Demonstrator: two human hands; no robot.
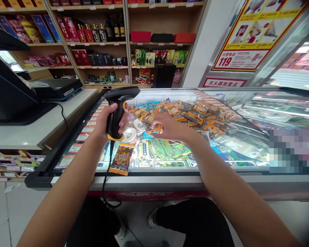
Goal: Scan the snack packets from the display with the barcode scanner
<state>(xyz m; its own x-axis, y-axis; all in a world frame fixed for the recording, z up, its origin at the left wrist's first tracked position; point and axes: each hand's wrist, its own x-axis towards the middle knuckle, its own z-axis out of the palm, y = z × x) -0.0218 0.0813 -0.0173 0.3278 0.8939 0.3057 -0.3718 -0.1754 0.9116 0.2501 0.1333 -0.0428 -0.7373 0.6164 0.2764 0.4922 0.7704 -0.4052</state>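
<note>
My left hand (102,120) is wrapped round the grip of a black and yellow barcode scanner (115,120), held upright above the freezer's glass top. Its head points to the right and a cable hangs down from the handle. Just below lies an orange and brown snack packet (122,160) on the glass near the front edge. My right hand (171,126) is closed round a snack packet (157,129), whose orange end shows between thumb and fingers; the rest is hidden. Beyond that hand spreads a heap of similar orange and brown packets (199,109).
Under the chest freezer's glass (167,164) are green bags and round tubs (130,134). To the left stands a counter (74,103) with a scale (58,88) and a black terminal (10,89). Stocked shelves (98,44) line the back wall. A sign (243,34) hangs at right.
</note>
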